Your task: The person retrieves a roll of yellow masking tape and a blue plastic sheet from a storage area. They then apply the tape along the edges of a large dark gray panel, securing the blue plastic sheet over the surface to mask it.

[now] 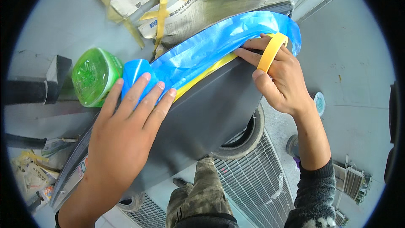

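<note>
A long strip of blue plastic film [215, 44] runs along the upper edge of a dark grey vehicle panel [202, 107]. Yellow masking tape [205, 75] borders the film against the panel. With fingers spread, my left hand [123, 142] rests over the lower left end of the film and holds nothing. My right hand [281, 76] grips a roll of yellow masking tape [272, 52] between thumb and palm. Its fingertips touch the film's taped edge near the far right end. Beyond my left fingertips is a green translucent plastic container [95, 77].
Newspaper sheets [202, 12] held with tape cover the surface behind the panel. Tires [250, 142] are under the panel, over a metal floor grating [253, 177]. Crumpled paper [34, 175] lies at left. A can [292, 147] and a finned metal part [351, 182] are on the right.
</note>
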`<state>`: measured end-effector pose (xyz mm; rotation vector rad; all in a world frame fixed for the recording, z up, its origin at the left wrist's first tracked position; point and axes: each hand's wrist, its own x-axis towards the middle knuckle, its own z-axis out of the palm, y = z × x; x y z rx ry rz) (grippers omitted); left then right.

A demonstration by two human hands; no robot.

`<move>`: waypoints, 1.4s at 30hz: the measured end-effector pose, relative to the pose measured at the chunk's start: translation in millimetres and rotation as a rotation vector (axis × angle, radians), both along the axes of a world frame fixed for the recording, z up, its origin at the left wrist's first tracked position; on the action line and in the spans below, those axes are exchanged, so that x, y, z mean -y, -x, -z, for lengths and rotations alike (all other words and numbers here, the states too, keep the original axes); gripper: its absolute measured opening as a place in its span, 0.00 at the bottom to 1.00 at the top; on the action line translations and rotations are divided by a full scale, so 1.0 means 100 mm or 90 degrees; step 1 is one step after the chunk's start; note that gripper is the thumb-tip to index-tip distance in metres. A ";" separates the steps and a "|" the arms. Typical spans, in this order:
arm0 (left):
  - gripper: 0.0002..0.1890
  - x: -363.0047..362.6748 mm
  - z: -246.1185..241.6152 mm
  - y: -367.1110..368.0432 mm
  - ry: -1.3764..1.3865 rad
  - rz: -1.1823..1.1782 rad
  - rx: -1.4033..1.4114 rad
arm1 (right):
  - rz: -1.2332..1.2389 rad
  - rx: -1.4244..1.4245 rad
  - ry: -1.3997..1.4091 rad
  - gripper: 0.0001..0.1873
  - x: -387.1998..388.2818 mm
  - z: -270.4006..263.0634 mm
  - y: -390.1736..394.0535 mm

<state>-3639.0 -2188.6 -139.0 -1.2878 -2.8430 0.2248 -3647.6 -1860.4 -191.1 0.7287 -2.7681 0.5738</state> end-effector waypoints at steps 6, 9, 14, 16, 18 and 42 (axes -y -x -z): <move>0.25 0.09 0.12 -0.11 0.002 0.031 -0.085 | 0.028 0.030 0.036 0.29 0.07 0.01 -0.02; 0.24 0.13 0.16 -0.12 -0.004 0.042 -0.109 | -0.018 0.031 0.056 0.28 0.16 -0.01 -0.05; 0.22 0.18 0.21 -0.09 -0.026 0.044 -0.176 | -0.067 0.035 0.084 0.26 0.45 0.04 -0.13; 0.21 0.19 0.22 -0.01 -0.050 0.038 -0.179 | -0.068 0.044 0.086 0.26 0.50 0.02 -0.14; 0.20 0.18 0.22 0.06 -0.069 0.034 -0.194 | -0.066 0.037 0.098 0.26 0.52 0.01 -0.13; 0.21 1.19 0.16 -0.44 0.108 0.010 -0.209 | -0.081 0.063 0.013 0.30 0.56 -0.08 -0.10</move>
